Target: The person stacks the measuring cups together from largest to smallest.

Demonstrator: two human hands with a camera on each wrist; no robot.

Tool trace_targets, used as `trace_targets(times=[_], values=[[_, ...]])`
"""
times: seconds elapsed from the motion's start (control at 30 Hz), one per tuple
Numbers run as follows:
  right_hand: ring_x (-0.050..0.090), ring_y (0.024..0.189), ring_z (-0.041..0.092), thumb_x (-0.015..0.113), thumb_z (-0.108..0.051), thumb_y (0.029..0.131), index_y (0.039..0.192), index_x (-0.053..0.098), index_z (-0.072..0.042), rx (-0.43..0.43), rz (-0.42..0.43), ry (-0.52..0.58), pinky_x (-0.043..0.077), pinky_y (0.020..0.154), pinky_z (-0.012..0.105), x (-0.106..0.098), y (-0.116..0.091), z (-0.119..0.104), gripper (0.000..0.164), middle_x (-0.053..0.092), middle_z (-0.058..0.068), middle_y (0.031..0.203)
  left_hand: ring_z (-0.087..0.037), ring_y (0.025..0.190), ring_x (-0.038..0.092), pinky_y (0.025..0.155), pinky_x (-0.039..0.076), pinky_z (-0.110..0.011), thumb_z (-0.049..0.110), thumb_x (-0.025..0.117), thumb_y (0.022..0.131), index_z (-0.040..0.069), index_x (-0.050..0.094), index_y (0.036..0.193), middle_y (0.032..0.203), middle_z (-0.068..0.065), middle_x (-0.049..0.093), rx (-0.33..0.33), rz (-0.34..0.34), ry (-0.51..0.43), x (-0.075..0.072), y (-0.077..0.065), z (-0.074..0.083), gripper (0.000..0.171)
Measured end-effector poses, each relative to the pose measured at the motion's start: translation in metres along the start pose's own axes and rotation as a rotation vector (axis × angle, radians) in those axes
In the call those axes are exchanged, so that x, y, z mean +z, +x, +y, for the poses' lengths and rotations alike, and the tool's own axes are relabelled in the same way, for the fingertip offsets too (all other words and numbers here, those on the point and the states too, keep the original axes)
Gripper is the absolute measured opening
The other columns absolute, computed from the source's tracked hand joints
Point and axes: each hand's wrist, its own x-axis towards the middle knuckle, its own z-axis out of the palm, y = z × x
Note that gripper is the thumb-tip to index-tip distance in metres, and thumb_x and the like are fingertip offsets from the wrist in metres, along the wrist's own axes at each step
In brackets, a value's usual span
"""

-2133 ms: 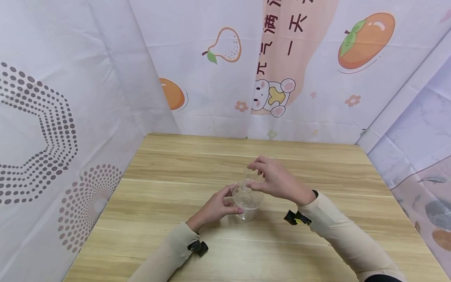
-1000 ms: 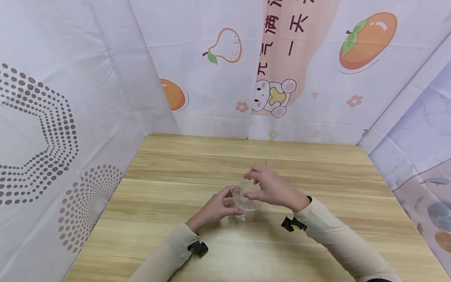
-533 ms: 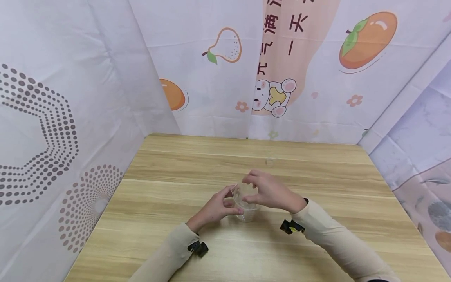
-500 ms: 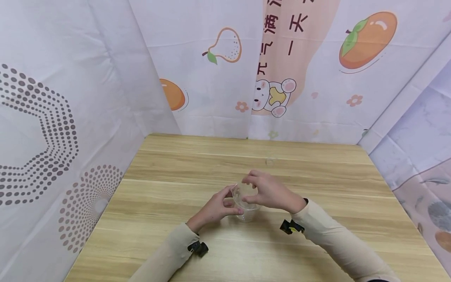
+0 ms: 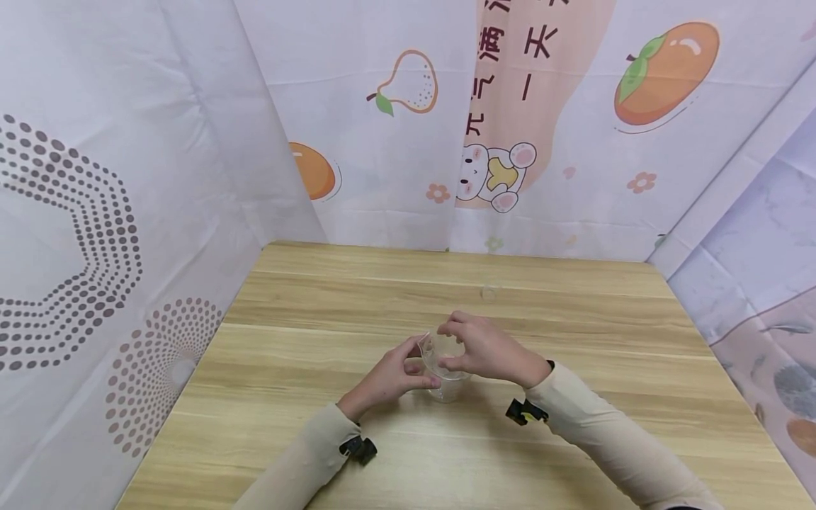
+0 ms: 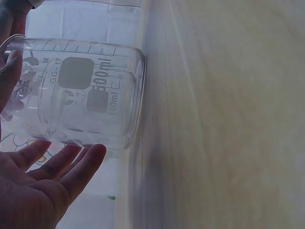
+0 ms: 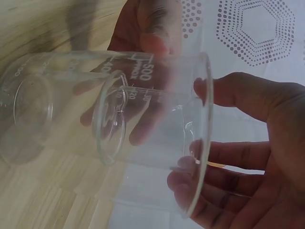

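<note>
A clear 500 ml glass beaker (image 6: 76, 71) stands upright on the table. Inside it, low down, sits a 100 ml beaker (image 6: 97, 101), its label readable through the outer wall. My left hand (image 5: 390, 377) holds the big beaker from the left, thumb on the near side and fingers round the far side. From above, my right hand (image 5: 487, 350) reaches into the big beaker's mouth. In the right wrist view its thumb and fingers pinch the rim of a smaller graduated beaker (image 7: 150, 102), whose lower end overlaps the 100 ml beaker's rim.
Farther back on the wood-grain table (image 5: 306, 354) is a faint clear ring-shaped item (image 5: 488, 292). Printed curtains (image 5: 382, 170) close in the table's back and sides.
My right hand has come down and slightly left with the small beaker, deeper into the big beaker. The ring-shaped item behind it shows more clearly now. The left hand has stayed put.
</note>
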Motion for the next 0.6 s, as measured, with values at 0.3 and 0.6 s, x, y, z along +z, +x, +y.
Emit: trace_targets(times=[0.3,0.6], values=[[0.052,0.069,0.007,0.08,-0.028,0.079,0.112,0.068,-0.001,-0.029,0.033,-0.08,0.051,0.065,0.023,0.0033,-0.0003,0.0012,0.045,0.065,0.006,0.1,-0.034,0.126,0.057,0.104,0.049,-0.046,0.031,0.077,0.084,0.016,0.031,0.151,0.137,-0.013,0.051,0.011,-0.006,0.001,-0.0001,0.0015,-0.0033,0.082],[0.062,0.078,0.015,0.079,-0.027,0.08,0.113,0.068,0.0,-0.04,0.034,-0.118,0.057,0.073,0.031,0.004,0.0,0.0009,0.044,0.065,0.009,0.101,-0.034,0.129,0.054,0.106,0.048,-0.046,0.032,0.077,0.084,0.014,0.031,0.151,0.137,-0.012,0.052,0.017,-0.004,0.01,-0.0005,0.0017,-0.0029,0.083]])
